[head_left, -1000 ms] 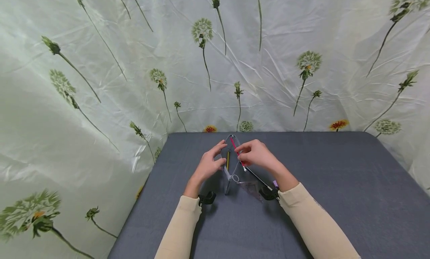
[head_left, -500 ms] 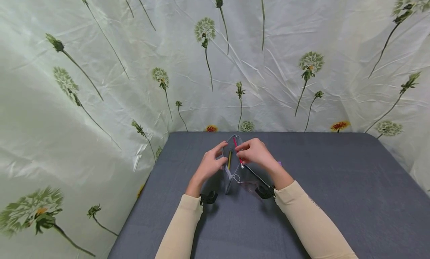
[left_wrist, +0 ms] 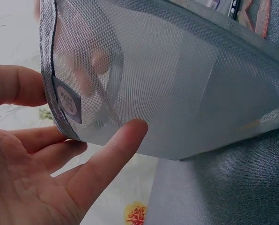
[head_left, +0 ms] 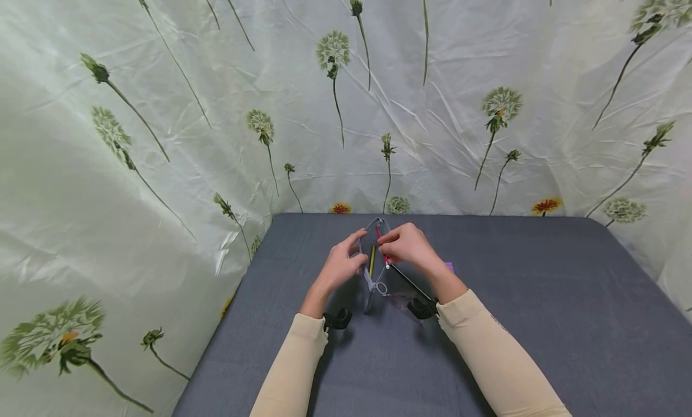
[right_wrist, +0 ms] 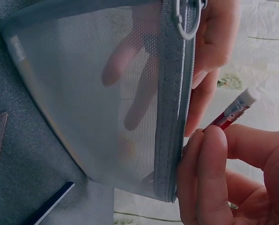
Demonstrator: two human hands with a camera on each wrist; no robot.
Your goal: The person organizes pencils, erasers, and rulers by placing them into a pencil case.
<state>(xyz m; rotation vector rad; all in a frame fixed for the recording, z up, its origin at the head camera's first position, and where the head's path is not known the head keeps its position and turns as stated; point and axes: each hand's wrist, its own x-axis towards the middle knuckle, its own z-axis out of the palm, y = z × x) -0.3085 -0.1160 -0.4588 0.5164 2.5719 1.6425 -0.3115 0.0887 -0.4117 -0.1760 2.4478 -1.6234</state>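
Note:
A grey mesh zip pouch [left_wrist: 172, 89] stands with its zipped opening spread toward the far side. My left hand [head_left: 339, 264] grips its left edge, thumb against the mesh outside and fingers at the zip tape beside a small label [left_wrist: 67, 100]. My right hand [head_left: 413, 250] pinches a red pencil [right_wrist: 230, 116] with a white eraser at the pouch mouth; its eraser end sticks out past the fingertips. The pencil's other end is hidden behind the hand and pouch in the right wrist view. A yellow pencil [head_left: 372, 262] lies inside the pouch.
On the grey table [head_left: 540, 321], a dark pen [head_left: 409, 281] lies right of the pouch, under my right forearm. A clear flat plastic piece [head_left: 399, 298] lies near it. A purple item [head_left: 450, 265] shows behind my right wrist. A flower-print sheet [head_left: 443, 134] hangs behind.
My right hand has shifted slightly left with the red pencil, whose eraser end now sits closer to the fingers. The purple item shows more. My left hand keeps its hold on the pouch.

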